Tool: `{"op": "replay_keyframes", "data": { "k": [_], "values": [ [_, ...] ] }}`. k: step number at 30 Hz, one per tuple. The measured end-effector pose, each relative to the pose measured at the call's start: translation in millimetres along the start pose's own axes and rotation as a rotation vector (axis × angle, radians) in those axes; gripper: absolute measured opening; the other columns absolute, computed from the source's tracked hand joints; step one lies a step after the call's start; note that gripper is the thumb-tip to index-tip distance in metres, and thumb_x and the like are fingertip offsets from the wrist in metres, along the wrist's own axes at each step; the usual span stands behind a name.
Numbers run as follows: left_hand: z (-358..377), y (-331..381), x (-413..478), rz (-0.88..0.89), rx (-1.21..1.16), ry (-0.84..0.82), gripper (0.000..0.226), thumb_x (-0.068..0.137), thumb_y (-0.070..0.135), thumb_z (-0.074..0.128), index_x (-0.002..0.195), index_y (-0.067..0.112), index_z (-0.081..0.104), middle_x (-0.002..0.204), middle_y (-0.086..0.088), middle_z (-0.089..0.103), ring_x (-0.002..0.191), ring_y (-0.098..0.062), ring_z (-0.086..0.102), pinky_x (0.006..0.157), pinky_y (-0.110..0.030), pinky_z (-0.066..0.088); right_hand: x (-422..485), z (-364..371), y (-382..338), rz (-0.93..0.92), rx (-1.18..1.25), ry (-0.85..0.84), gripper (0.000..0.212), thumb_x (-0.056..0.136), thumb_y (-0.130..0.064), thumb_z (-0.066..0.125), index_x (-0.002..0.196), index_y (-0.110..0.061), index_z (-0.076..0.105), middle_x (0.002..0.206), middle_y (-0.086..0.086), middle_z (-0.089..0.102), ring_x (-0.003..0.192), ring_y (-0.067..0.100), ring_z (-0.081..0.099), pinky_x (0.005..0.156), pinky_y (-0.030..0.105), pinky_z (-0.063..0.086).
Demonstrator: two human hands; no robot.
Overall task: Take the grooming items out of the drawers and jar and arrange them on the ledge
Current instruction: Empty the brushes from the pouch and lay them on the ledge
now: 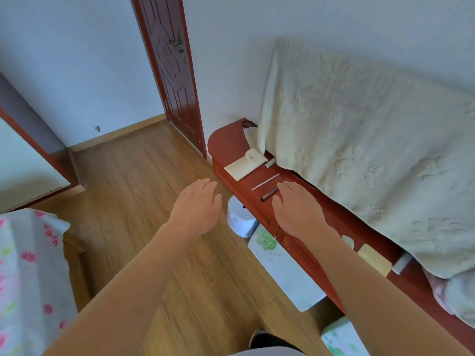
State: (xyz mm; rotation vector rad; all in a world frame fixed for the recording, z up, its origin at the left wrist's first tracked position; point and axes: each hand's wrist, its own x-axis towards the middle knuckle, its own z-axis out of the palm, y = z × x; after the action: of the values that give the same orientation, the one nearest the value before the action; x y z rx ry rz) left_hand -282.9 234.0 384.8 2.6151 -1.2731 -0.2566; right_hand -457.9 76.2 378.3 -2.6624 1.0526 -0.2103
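A red-brown wooden ledge (pixel 226 146) runs along the wall under a cream blanket (pixel 359 140). On it lie a cream flat pad (pixel 240 167) with a small round cream piece (pixel 253 155), a short metal item (pixel 270 162), a thin metal rod (pixel 265 181) and a dark pen-like stick (pixel 268 194). My right hand (pixel 298 209) hovers flat over the ledge, fingertips beside the dark stick, holding nothing. Over the floor to the left of the ledge, my left hand (pixel 198 206) is held flat and empty. A white round jar (pixel 241 219) stands on the floor below the ledge.
Two floral white boxes (pixel 285 273) (pixel 341 337) sit on the wood floor against the ledge front. A yellow block (pixel 375 259) and a grey item (pixel 402 263) lie further along the ledge. A red door (pixel 169 73) is behind; a floral-covered bed (pixel 23 278) is at left.
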Motion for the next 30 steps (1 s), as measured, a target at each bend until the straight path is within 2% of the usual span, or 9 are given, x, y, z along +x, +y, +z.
{"op": "replay_keyframes", "data": {
  "k": [4, 7, 10, 12, 15, 22, 30],
  "values": [
    [-6, -7, 37, -0.017, 0.009, -0.007, 0.051, 0.106, 0.036, 0.027, 0.153, 0.017, 0.033, 0.161, -0.003, 0.030, 0.150, -0.020, 0.023, 0.123, -0.036, 0.017, 42, 1, -3, -0.058, -0.016, 0.017, 0.038, 0.096, -0.024, 0.039, 0.121, -0.004, 0.058, 0.120, 0.012, 0.061, 0.112, 0.028, 0.054, 0.099, 0.040, 0.044],
    [-13, -12, 61, 0.000, 0.011, -0.023, 0.050, 0.106, 0.036, 0.027, 0.153, 0.018, 0.032, 0.161, -0.002, 0.030, 0.149, -0.019, 0.024, 0.122, -0.035, 0.016, 69, 3, -7, -0.015, -0.031, 0.001, 0.036, 0.095, -0.026, 0.036, 0.111, -0.005, 0.060, 0.110, 0.011, 0.062, 0.104, 0.028, 0.055, 0.091, 0.039, 0.046],
    [-20, -21, 87, 0.038, 0.005, -0.020, 0.049, 0.107, 0.034, 0.028, 0.152, 0.017, 0.035, 0.158, -0.001, 0.035, 0.147, -0.019, 0.028, 0.121, -0.034, 0.019, 92, 10, -13, 0.017, -0.032, 0.042, 0.043, 0.090, -0.033, 0.025, 0.098, -0.008, 0.059, 0.093, 0.005, 0.059, 0.087, 0.023, 0.054, 0.081, 0.038, 0.047],
    [-23, -33, 108, 0.071, 0.010, -0.019, 0.048, 0.107, 0.033, 0.028, 0.152, 0.017, 0.036, 0.157, -0.001, 0.037, 0.146, -0.018, 0.030, 0.121, -0.034, 0.019, 107, 14, -18, 0.049, -0.035, 0.048, 0.040, 0.089, -0.033, 0.023, 0.094, -0.011, 0.056, 0.089, 0.001, 0.056, 0.083, 0.020, 0.051, 0.078, 0.036, 0.047],
    [-24, -54, 145, 0.117, 0.029, -0.061, 0.051, 0.106, 0.037, 0.028, 0.154, 0.019, 0.031, 0.161, 0.000, 0.031, 0.149, -0.018, 0.026, 0.122, -0.037, 0.019, 128, 24, -29, 0.108, -0.037, 0.038, 0.031, 0.095, -0.028, 0.034, 0.103, -0.009, 0.058, 0.097, 0.003, 0.058, 0.094, 0.022, 0.054, 0.084, 0.037, 0.046],
    [-31, -90, 224, 0.298, 0.065, -0.123, 0.052, 0.106, 0.040, 0.030, 0.154, 0.021, 0.030, 0.161, -0.001, 0.030, 0.149, -0.020, 0.026, 0.120, -0.037, 0.023, 160, 35, -59, 0.282, 0.008, 0.057, 0.039, 0.097, -0.026, 0.037, 0.125, -0.006, 0.056, 0.119, 0.007, 0.060, 0.112, 0.025, 0.051, 0.097, 0.038, 0.041],
    [-20, -59, 284, 0.516, 0.037, -0.164, 0.051, 0.105, 0.033, 0.034, 0.153, 0.013, 0.034, 0.160, -0.007, 0.033, 0.149, -0.022, 0.027, 0.120, -0.037, 0.022, 171, 36, -34, 0.460, -0.015, 0.092, 0.036, 0.097, -0.028, 0.035, 0.119, -0.009, 0.057, 0.118, 0.006, 0.058, 0.116, 0.027, 0.051, 0.098, 0.037, 0.041]
  ]
}}
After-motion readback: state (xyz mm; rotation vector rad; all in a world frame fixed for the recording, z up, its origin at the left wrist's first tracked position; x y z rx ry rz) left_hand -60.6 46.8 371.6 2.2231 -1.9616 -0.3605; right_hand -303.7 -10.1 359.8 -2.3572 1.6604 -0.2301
